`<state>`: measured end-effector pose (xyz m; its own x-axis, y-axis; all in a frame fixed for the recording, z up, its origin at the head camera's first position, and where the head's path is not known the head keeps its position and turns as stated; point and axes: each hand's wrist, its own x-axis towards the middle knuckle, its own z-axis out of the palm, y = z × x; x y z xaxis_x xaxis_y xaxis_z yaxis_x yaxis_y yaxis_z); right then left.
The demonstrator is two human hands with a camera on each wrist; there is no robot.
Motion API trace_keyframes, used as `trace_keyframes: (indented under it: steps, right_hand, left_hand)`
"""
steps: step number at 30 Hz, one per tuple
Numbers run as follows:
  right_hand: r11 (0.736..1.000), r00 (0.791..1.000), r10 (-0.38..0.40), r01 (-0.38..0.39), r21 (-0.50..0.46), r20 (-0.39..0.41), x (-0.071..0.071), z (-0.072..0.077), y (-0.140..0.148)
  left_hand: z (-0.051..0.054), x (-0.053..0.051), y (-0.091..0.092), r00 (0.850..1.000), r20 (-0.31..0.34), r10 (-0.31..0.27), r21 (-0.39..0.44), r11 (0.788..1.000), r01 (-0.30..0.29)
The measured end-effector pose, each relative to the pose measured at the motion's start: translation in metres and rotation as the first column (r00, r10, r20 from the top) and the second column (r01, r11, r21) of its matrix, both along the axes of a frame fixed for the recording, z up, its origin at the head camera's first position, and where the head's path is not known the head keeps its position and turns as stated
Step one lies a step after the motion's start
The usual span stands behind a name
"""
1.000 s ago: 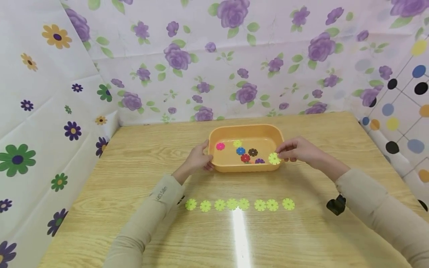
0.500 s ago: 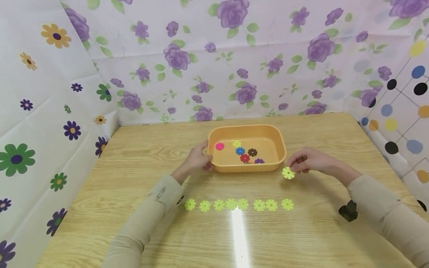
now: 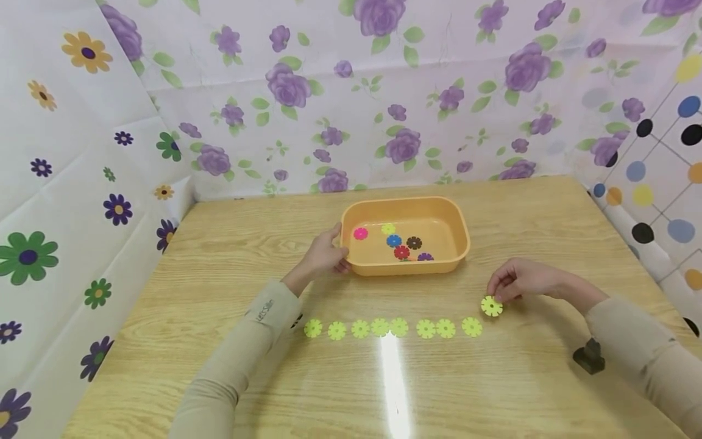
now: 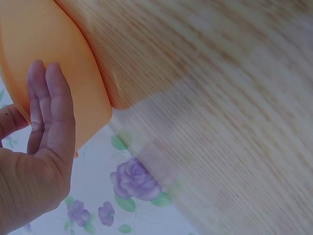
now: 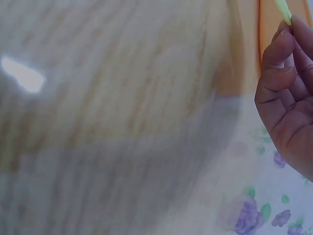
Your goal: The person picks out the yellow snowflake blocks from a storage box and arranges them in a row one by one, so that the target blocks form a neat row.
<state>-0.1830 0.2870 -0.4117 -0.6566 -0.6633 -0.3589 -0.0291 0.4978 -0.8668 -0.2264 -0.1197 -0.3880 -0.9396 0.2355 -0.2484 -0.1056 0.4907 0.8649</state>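
My right hand [image 3: 521, 280] pinches a yellow-green notched flower disc [image 3: 492, 306] between thumb and fingertips, just above the table beyond the right end of a row. In the right wrist view only an edge of this disc [image 5: 283, 11] shows. The row consists of several like flower discs [image 3: 426, 328] lying flat. My left hand [image 3: 322, 255] rests against the left side of an orange plastic tray [image 3: 406, 268]. In the left wrist view its fingers [image 4: 59, 98] lie straight along the outer wall, with the thumb at the rim.
Inside the tray lie several discs, including a pink disc [image 3: 360, 233], a blue disc [image 3: 393, 241] and a dark brown disc [image 3: 414, 242]. The wooden table [image 3: 247, 238] meets a flowered cloth [image 3: 307, 134] at the back. A black device [image 3: 589, 356] is under the right sleeve.
My right hand has carried the pinched disc from the tray's front right corner down and right, toward the row's right end. The left hand stays at the tray.
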Motion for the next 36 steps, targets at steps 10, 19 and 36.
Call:
trace_keyframes:
  steps: [10,19,36]
  right_hand:
    - [0.996,0.996,0.088,-0.088,0.015,-0.004,0.005,-0.004,0.0]
    - [0.991,0.992,0.113,-0.108,0.082,-0.057,0.001,-0.002,-0.001]
    - [0.985,0.972,-0.172,0.168,-0.041,-0.158,-0.035,0.038,-0.04]
  left_hand:
    - [0.001,-0.003,0.0,1.0,0.004,0.008,0.001,1.0,-0.008]
    - [0.001,-0.005,0.001,1.0,0.001,0.004,0.01,1.0,-0.004]
    - [-0.002,-0.002,0.0,1.0,0.007,-0.004,-0.004,1.0,0.004]
